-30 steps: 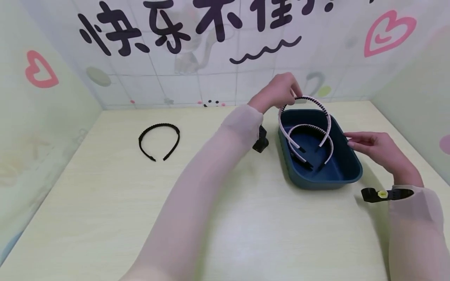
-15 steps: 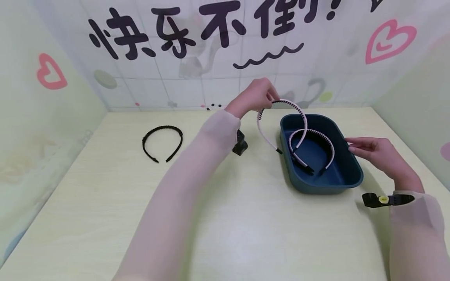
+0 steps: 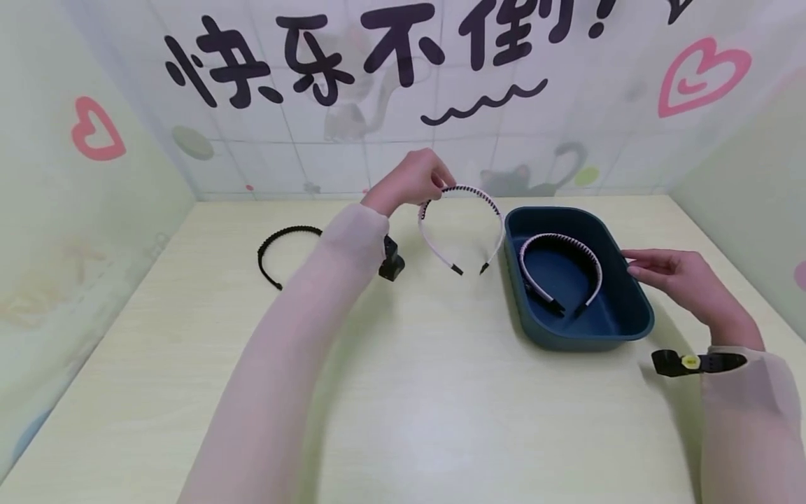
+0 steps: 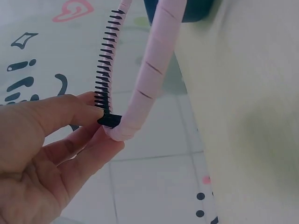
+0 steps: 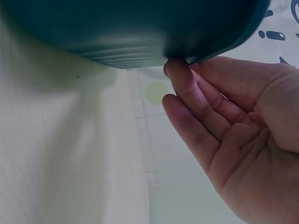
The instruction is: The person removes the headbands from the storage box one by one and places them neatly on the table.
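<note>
My left hand [image 3: 412, 180] pinches a pale pink headband [image 3: 502, 227] by its top curve, its two black-tipped ends hanging down left of the blue bin. In the left wrist view, thumb and fingers grip the headband [image 4: 152, 70] at its black inner teeth [image 4: 106, 60]. My right hand [image 3: 683, 280] holds the right rim of the dark blue plastic bin [image 3: 579, 344]; in the right wrist view its fingertips meet the bin's rim [image 5: 140, 51]. Inside the bin lies another pink headband [image 3: 530, 269], with something black beside it. A black headband [image 3: 269, 241] lies on the table, partly covered by my left sleeve.
The pale wooden table [image 3: 441, 406] meets a printed back wall [image 3: 283, 161] just behind the bin, with side walls at left and right. Each wrist carries a black strapped device, such as the left one [image 3: 392, 260].
My left hand has carried the pink headband left, from over the bin to beside it. The right hand stays at the bin's rim. The left sleeve now overlaps the black headband.
</note>
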A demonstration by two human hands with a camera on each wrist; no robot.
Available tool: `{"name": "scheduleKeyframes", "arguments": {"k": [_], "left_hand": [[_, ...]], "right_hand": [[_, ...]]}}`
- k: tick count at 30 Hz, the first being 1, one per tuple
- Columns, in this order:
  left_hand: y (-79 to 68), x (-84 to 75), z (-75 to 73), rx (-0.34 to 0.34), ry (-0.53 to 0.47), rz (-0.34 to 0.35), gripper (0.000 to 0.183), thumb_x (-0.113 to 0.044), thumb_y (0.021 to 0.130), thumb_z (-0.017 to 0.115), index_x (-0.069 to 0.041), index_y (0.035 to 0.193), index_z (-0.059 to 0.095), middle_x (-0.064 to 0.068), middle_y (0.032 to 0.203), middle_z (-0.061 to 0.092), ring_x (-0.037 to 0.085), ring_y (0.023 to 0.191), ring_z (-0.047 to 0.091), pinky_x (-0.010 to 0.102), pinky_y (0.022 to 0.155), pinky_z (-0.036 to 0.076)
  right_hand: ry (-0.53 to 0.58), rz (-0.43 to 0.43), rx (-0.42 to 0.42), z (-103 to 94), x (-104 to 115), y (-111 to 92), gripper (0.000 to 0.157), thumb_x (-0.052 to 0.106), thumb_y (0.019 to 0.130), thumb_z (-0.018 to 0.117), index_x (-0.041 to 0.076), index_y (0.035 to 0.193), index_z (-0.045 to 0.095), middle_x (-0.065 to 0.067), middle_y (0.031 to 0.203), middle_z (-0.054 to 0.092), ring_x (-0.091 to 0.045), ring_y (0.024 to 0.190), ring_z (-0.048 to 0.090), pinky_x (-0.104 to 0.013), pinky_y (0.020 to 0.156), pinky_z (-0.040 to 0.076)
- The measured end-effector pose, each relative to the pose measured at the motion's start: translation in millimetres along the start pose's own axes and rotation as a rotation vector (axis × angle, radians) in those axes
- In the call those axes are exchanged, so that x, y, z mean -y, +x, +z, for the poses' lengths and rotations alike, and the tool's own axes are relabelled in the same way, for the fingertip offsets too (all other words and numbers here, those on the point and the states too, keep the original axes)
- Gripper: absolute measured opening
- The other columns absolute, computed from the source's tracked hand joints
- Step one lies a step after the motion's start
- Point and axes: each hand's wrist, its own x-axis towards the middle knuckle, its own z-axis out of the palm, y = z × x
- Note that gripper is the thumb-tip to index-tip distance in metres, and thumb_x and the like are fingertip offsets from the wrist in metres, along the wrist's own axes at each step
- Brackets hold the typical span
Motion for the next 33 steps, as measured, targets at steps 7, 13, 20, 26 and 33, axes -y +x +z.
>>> {"name": "scheduleKeyframes", "arguments": {"k": [7,13,20,26,33], "left_hand": [[-8.3,27.1,-1.7,-0.008,-0.001,-0.061,0.036,0.01,0.081,0.052,-0.002,0.11,0.067,0.013,0.098,0.065,0.018,0.079,0.054,0.022,0.058,0.046],[-16.8,51.0,-4.5,0.008,-0.001,-0.095,0.037,0.01,0.081,0.052,-0.003,0.112,0.066,0.014,0.101,0.063,0.02,0.085,0.054,0.025,0.062,0.047],[-29.1,73.4,-3.9,0.041,-0.021,-0.127,0.039,0.011,0.08,0.051,-0.003,0.112,0.066,0.014,0.105,0.063,0.02,0.083,0.054,0.026,0.061,0.049],[-39.2,89.9,-4.0,0.075,-0.034,-0.149,0.035,0.011,0.082,0.05,-0.001,0.112,0.065,0.018,0.105,0.062,0.023,0.085,0.056,0.031,0.067,0.051],[-50.3,112.6,-9.6,0.059,-0.027,-0.164,0.034,0.012,0.082,0.049,0.003,0.112,0.064,0.021,0.108,0.061,0.025,0.086,0.058,0.029,0.064,0.05]], "right_hand": [[0.002,-0.004,-0.003,1.1,-2,-1,0.05,0.032,0.09,0.057,0.001,0.129,0.051,0.025,0.095,0.059,0.013,0.085,0.053,-0.004,0.071,0.037],[0.004,-0.018,-0.01,1.1,-2,0,0.048,0.03,0.09,0.058,0.0,0.128,0.052,0.025,0.094,0.06,0.013,0.084,0.053,-0.004,0.071,0.037],[0.019,-0.021,-0.014,1.2,-3,1,0.049,0.03,0.09,0.058,-0.001,0.127,0.052,0.025,0.093,0.06,0.012,0.085,0.054,-0.004,0.071,0.037],[0.019,-0.013,-0.011,1.8,-4,0,0.049,0.03,0.09,0.058,0.0,0.128,0.052,0.025,0.094,0.06,0.013,0.084,0.053,-0.004,0.071,0.037],[0.019,-0.031,-0.022,1.0,-4,2,0.048,0.03,0.09,0.059,0.0,0.127,0.053,0.027,0.093,0.059,0.01,0.086,0.055,-0.004,0.071,0.037]]}}
